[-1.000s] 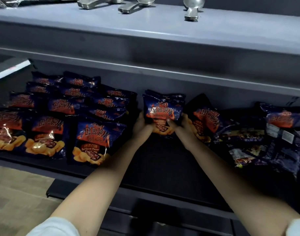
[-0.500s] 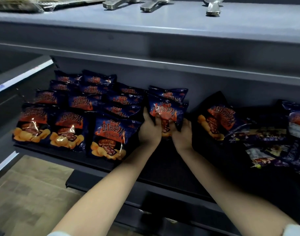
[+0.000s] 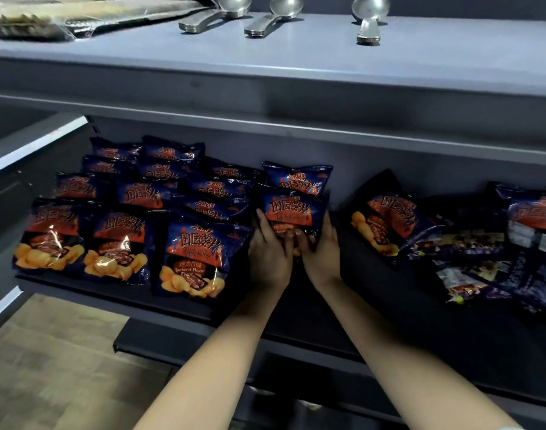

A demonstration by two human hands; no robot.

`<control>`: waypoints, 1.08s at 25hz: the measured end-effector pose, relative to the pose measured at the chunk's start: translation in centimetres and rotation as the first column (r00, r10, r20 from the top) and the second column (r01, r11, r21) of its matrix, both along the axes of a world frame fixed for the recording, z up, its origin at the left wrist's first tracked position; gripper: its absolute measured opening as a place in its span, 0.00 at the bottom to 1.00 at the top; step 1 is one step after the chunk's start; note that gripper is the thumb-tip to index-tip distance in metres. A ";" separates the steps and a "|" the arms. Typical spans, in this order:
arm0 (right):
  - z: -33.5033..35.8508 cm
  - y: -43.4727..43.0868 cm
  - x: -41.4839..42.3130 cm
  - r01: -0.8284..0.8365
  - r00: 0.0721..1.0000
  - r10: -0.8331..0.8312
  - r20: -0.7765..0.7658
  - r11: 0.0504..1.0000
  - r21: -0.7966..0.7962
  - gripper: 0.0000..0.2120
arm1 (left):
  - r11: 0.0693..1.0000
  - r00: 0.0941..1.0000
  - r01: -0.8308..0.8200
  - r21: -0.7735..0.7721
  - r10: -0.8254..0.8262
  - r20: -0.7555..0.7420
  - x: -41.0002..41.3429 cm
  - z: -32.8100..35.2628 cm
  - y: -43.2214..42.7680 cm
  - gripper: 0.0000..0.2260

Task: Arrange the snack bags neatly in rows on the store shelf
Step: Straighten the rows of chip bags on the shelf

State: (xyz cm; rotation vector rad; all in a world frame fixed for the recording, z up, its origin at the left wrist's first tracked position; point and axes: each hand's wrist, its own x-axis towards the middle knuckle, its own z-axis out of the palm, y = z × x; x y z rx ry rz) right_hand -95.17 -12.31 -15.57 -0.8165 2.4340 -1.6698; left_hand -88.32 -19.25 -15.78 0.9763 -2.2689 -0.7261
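Dark blue and orange barbecue chip bags fill the left of the dark shelf (image 3: 374, 311) in three overlapping rows; the nearest is the front bag (image 3: 200, 259). A fourth row to their right has a rear bag (image 3: 298, 180) and, in front of it, a held bag (image 3: 292, 211). My left hand (image 3: 270, 254) grips its lower left side, and my right hand (image 3: 321, 252) grips its lower right. A tilted bag (image 3: 386, 223) leans further right, apart from my hands.
A loose heap of dark bags (image 3: 495, 259) lies at the right of the shelf. The grey shelf above (image 3: 296, 57) carries metal scoops (image 3: 265, 17) and wrapped flat packs (image 3: 63, 17). A lower shelf edge (image 3: 160, 346) juts out below, with wooden floor (image 3: 48, 367) at left.
Both hands have pushed the held bag back and down into the fourth row, in front of the rear bag. The camera has shifted, so the rows sit further right in view.
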 end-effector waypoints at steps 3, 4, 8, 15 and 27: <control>0.1 0.2 0.4 0.028 1.000 -0.028 -0.013 0.999 -0.020 0.34 | 0.988 0.999 0.041 -0.150 -0.038 0.021 0.2 -0.1 0.5 0.32; 0.2 0.2 0.6 0.041 0.999 -0.041 -0.022 0.999 -0.013 0.35 | 0.978 0.998 0.068 -0.198 -0.063 0.031 0.2 -0.3 0.5 0.30; 0.2 0.3 1.6 0.138 0.976 -0.122 -0.178 0.987 0.078 0.32 | 0.962 0.983 0.166 -0.219 -0.144 0.113 0.4 -0.4 0.3 0.29; 0.2 1.7 2.6 0.165 0.965 -0.070 -0.251 0.910 0.380 0.29 | 0.925 0.968 0.241 -0.294 -0.209 0.136 0.8 -0.5 0.2 0.26; -0.5 7.4 5.0 0.270 0.956 -0.082 -0.282 0.628 0.730 0.27 | 0.599 0.790 0.613 -0.515 -0.483 0.378 0.5 -0.3 0.5 0.23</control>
